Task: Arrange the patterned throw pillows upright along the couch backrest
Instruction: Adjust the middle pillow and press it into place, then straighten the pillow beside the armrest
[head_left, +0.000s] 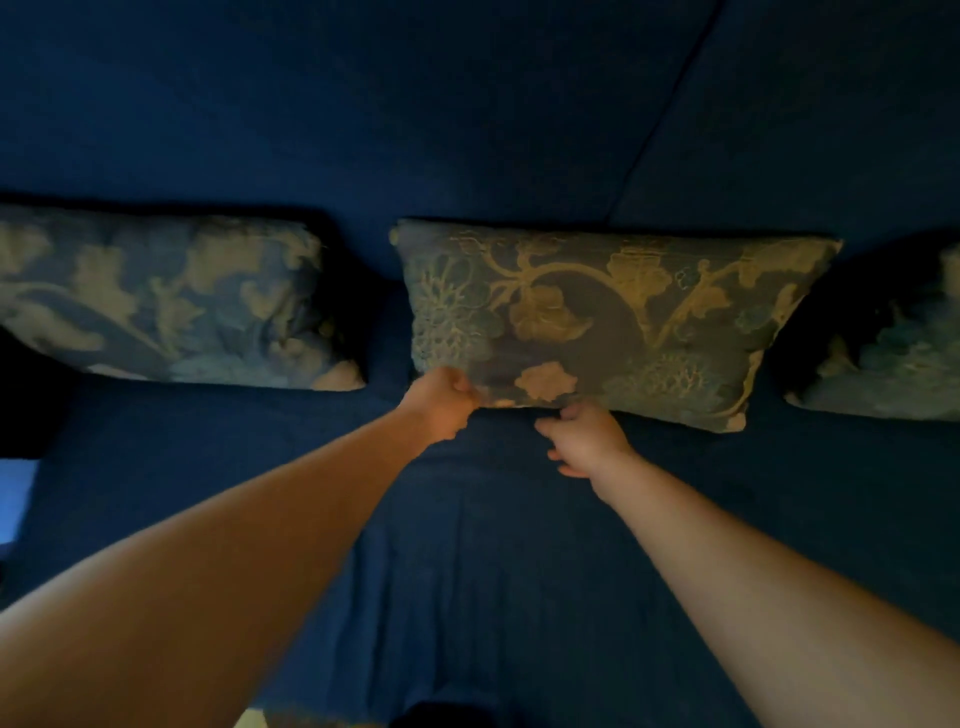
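Three floral-patterned throw pillows stand against the dark blue couch backrest (467, 130). The middle pillow (613, 312) leans upright in the centre. My left hand (441, 402) pinches its lower left edge. My right hand (584, 436) sits just below its bottom edge with fingers loosely curled; whether it touches the fabric is unclear. The left pillow (171, 301) stands apart to the left. The right pillow (893, 353) is cut off by the frame's edge.
The blue couch seat (519, 571) stretches toward me under both arms. A seam in the backrest (670, 98) runs diagonally at upper right. A dark armrest or edge (26, 405) shows at far left. The scene is dim.
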